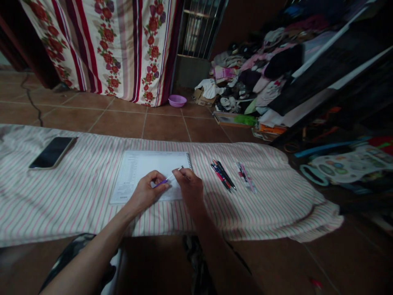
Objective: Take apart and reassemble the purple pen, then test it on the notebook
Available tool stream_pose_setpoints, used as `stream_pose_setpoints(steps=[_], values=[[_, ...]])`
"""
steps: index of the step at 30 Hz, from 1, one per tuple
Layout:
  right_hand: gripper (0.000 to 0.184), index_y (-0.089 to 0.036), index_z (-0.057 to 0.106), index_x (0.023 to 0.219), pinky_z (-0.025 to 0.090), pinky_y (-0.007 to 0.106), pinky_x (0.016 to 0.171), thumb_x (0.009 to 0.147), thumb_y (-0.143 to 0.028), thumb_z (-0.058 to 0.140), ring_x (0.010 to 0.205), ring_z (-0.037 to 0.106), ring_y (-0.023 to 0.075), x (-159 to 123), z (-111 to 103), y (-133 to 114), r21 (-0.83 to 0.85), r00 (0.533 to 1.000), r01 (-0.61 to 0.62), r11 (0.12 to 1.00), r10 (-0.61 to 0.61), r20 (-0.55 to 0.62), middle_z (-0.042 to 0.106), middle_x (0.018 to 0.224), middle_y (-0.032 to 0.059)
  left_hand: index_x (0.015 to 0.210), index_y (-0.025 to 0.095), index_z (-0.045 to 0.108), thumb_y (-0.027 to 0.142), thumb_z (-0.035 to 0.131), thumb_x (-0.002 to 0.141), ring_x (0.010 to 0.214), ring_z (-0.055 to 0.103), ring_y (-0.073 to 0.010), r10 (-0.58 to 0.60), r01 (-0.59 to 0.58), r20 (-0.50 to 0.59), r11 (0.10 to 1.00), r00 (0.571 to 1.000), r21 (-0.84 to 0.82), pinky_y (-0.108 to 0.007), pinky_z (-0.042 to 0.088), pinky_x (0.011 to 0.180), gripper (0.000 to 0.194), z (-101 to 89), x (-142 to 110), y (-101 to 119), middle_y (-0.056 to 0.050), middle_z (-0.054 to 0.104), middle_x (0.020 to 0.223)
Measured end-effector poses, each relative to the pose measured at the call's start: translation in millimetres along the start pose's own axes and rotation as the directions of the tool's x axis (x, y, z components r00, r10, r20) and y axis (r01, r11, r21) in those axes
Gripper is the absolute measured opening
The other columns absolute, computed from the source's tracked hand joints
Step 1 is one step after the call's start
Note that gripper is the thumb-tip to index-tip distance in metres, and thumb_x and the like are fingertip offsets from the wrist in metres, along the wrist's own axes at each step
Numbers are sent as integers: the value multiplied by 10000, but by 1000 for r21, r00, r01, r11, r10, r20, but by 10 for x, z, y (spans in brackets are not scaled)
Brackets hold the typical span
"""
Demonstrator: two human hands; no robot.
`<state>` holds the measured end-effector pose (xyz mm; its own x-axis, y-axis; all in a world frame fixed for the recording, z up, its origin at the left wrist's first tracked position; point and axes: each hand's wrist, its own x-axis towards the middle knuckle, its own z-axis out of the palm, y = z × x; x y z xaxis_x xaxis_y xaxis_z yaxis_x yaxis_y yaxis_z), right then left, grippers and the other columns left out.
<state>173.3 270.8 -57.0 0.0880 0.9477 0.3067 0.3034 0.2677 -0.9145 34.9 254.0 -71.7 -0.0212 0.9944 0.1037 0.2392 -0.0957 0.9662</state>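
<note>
Both hands are over a spiral-bound notebook (pixel 153 159) that lies flat on a striped cloth (pixel 92 196). A slim pen (pixel 168 179), purple at one end and whitish toward the other, slants between them. My left hand (pixel 150 188) is closed on the purple end. My right hand (pixel 190 184) pinches the pale end, where a dark tip shows just above the fingers. Right of the notebook lies a small group of dark and red pens (pixel 223 175). Beside it are a few pink and white pens (pixel 245 177), too blurred to make out singly.
A phone (pixel 53 153) lies on the cloth at the left. Beyond the cloth are the tiled floor (pixel 123 116), a purple basin (pixel 177 100) and a floral curtain (pixel 123 49). Heaped clothes (pixel 245 78) fill the back right. A colourful toy-like panel (pixel 340 166) stands at the right.
</note>
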Motion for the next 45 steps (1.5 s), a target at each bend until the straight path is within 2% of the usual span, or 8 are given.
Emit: stream_pose_setpoints(steps=[9,14,18,23,29,36,45], values=[[192,-191,578,623,478,219,606,797,-252,525,710,621,142,-43,48,23,36,986,103,994,-107,130,660,734,35,668,190,517,246,627,700,629,428,-119,28,-27,-13,999,1000,41,-249,356,624,128,-10,7,-37,51,464,624],[190,-193,557,632,479,228,615,812,-239,517,701,613,137,-48,68,30,12,983,128,992,-128,134,657,734,38,654,190,513,247,631,690,625,434,-117,43,-41,-45,998,998,51,-240,359,629,136,-19,15,-61,56,467,615],[180,-199,554,658,482,263,651,829,-231,507,709,599,146,-51,60,31,-44,971,216,976,-209,115,647,738,40,658,191,520,240,642,682,619,440,-115,44,-41,-56,998,997,42,-235,359,622,134,-27,24,-93,59,474,611],[190,-209,541,677,468,322,751,856,-222,478,753,586,159,-47,8,9,-140,932,358,923,-343,121,646,756,38,660,192,523,236,641,686,616,436,-115,52,-49,-56,997,997,56,-241,354,622,128,-22,20,-111,62,467,612],[195,-198,528,702,465,298,708,872,-208,430,758,577,157,-27,-23,1,-129,948,299,945,-280,151,645,793,54,669,197,531,241,638,689,625,445,-124,46,-42,-52,997,998,70,-251,355,622,117,-13,4,-63,54,481,624],[183,-194,544,703,458,288,719,848,-173,434,761,588,153,-31,29,31,-118,941,301,946,-274,199,651,784,50,676,193,550,234,631,690,635,459,-129,44,-41,-36,996,998,77,-259,366,641,92,-10,2,-64,48,497,626],[193,-198,562,690,490,241,646,843,-192,444,781,614,139,-19,8,-1,-13,955,220,975,-212,207,675,845,56,731,186,611,262,620,710,658,488,-138,41,-39,-19,998,999,54,-262,390,658,79,-26,9,-86,27,546,654]])
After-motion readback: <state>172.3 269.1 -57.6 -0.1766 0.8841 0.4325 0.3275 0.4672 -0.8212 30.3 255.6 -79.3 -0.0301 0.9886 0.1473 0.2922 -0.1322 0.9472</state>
